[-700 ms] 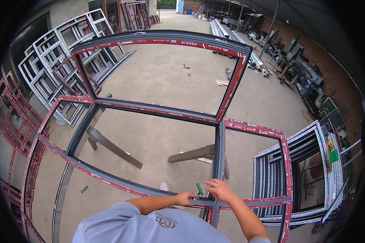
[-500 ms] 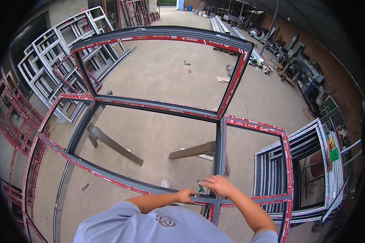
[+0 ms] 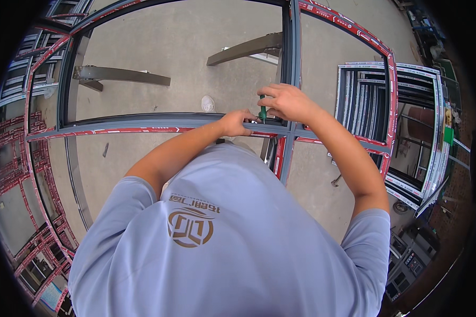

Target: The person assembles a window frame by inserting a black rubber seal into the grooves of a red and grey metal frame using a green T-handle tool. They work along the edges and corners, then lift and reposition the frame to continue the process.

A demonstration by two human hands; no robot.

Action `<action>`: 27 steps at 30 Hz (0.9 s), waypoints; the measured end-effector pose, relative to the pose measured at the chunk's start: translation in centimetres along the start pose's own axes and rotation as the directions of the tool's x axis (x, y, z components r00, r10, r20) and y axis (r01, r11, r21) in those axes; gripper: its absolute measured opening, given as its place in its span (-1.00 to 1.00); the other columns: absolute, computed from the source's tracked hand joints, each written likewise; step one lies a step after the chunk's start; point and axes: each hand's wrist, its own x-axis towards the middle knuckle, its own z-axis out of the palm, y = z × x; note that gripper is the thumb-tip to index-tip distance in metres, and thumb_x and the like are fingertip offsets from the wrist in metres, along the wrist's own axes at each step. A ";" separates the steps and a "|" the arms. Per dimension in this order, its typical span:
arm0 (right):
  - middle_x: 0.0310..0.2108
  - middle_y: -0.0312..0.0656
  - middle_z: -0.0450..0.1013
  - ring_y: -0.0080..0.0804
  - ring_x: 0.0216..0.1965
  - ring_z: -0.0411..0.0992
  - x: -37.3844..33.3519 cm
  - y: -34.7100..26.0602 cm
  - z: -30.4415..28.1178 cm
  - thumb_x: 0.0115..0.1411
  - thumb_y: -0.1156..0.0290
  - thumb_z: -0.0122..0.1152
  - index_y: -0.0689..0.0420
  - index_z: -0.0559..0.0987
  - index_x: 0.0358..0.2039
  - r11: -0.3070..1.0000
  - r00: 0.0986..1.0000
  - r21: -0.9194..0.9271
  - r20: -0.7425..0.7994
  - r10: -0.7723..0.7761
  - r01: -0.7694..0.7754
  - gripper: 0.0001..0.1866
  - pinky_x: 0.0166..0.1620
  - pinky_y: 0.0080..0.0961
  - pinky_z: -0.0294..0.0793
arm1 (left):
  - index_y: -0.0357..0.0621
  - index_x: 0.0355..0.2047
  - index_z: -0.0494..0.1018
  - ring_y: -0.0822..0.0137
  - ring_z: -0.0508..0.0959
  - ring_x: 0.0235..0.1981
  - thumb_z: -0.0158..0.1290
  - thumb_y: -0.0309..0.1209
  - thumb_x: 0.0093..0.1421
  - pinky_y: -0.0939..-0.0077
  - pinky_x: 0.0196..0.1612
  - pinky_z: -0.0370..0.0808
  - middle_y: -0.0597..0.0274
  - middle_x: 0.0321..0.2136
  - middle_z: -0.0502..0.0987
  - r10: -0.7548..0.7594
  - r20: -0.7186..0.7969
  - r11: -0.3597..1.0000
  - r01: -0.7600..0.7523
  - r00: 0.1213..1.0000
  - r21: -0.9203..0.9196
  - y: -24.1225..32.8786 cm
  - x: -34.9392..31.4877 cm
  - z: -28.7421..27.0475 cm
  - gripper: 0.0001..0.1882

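a light blue shirt fills the near view, which now tips down further than half a second ago, so the raised upper part of the frame has left the picture. beyond it, the left hand rests bent-fingered on the near rail of the grey frame, its fingertips just beside the foot of the green-handled tool; i cannot tell whether they pinch anything. the right hand grips the tool's handle from above, fingers curled round it. the handle, which leaned a moment ago, now stands nearly upright at the rail, close to the corner with the upright bar. that seems to mean the tool is now lined up with its spot and the left fingers guide or steady there, though the tip is too small to make out. past the rail, a white shoe shows through the opening, then two brown support bars under the frame. farther off, white-wrapped frames stand stacked at the right, and red-wrapped frames at the left.
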 end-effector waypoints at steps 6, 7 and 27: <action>-0.24 -0.21 0.57 -0.08 -0.20 0.61 0.5 -0.1 -0.1 0.08 0.31 0.48 0.07 0.67 -0.21 0.995 0.993 0.016 0.058 0.098 -0.099 -0.73 -0.16 -0.16 0.60 | 0.05 0.15 0.62 0.10 0.59 -0.11 0.40 -0.27 0.01 0.23 0.04 0.54 0.10 -0.12 0.56 0.043 -0.008 0.999 -0.042 0.999 0.024 0.3 -0.1 -0.1 -0.37; -0.27 -0.20 0.57 -0.07 -0.21 0.61 0.3 -0.5 0.0 0.09 0.31 0.47 0.07 0.68 -0.21 0.991 0.991 0.042 0.040 0.125 -0.126 -0.74 -0.18 -0.16 0.60 | 0.03 0.15 0.61 0.09 0.60 -0.10 0.40 -0.27 0.01 0.22 0.04 0.55 0.09 -0.11 0.57 0.012 -0.014 1.000 -0.011 1.000 0.025 0.3 -0.1 0.1 -0.38; -0.19 -0.29 0.49 -0.23 -0.12 0.50 -0.3 -0.7 2.1 0.02 0.61 0.25 0.11 0.64 -0.35 0.992 0.999 0.125 -0.031 0.011 -0.007 -0.84 -0.01 -0.25 0.55 | -0.17 0.05 0.61 -0.04 0.58 0.02 0.33 -0.19 -0.05 0.16 0.13 0.54 -0.04 -0.02 0.56 0.013 -0.013 0.993 -0.011 1.000 0.119 1.3 0.3 0.0 -0.38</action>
